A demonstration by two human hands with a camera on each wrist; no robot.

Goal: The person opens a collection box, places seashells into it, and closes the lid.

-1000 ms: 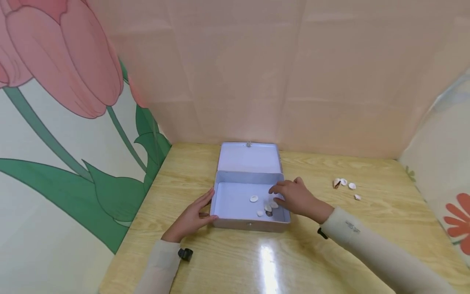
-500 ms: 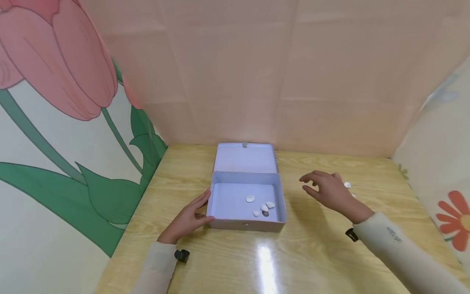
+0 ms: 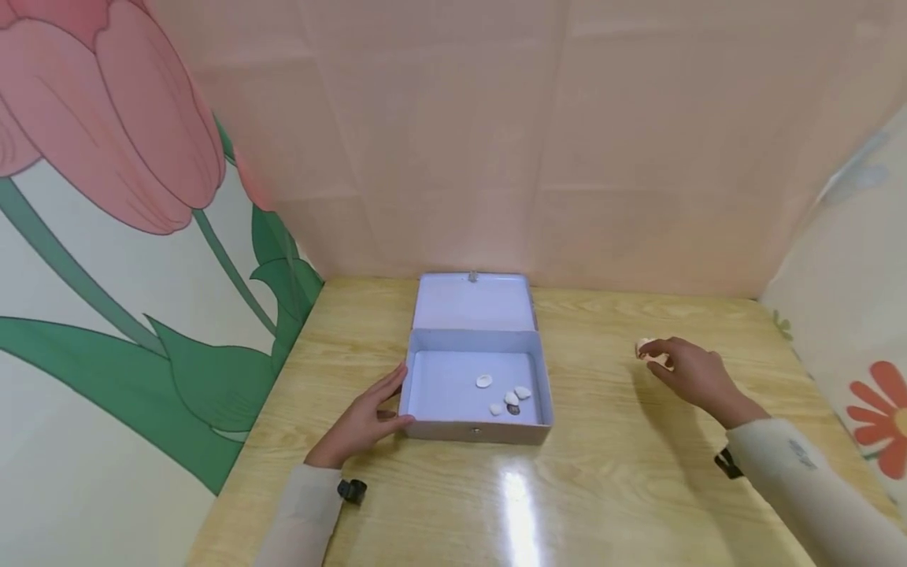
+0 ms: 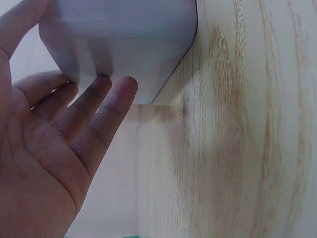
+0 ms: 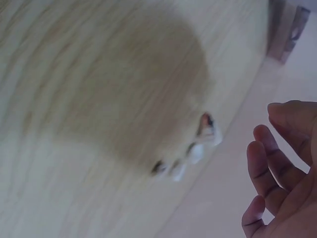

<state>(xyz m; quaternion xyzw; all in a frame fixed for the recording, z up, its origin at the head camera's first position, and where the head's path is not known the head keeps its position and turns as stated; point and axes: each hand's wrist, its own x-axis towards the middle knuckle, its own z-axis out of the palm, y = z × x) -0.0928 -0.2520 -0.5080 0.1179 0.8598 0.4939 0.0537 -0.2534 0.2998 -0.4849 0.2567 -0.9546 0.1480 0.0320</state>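
An open pale lilac box (image 3: 439, 431) stands on the table with its lid (image 3: 473, 303) tipped back. Several small shells lie inside it towards the right, among them a white shell (image 3: 484, 381) and a dark shell (image 3: 513, 409). My left hand (image 3: 360, 425) rests against the box's left side, fingers extended, thumb by the front corner; the left wrist view shows these fingers (image 4: 91, 124) touching the wall. Over the loose shells at the right hovers my right hand (image 3: 697, 379), its fingers bent and holding nothing. A pointed shell (image 5: 208, 130) and a white shell (image 5: 195, 152) lie below it.
The wooden table (image 3: 602, 488) meets a pinkish cloth backdrop (image 3: 453, 142) behind the box. A tulip-printed panel (image 3: 127, 260) stands at the left, and a flower-printed panel (image 3: 871, 331) at the right.
My right hand has left the box's right side and moved right to the loose shells. The left hand stays at the box. The view has shifted slightly.
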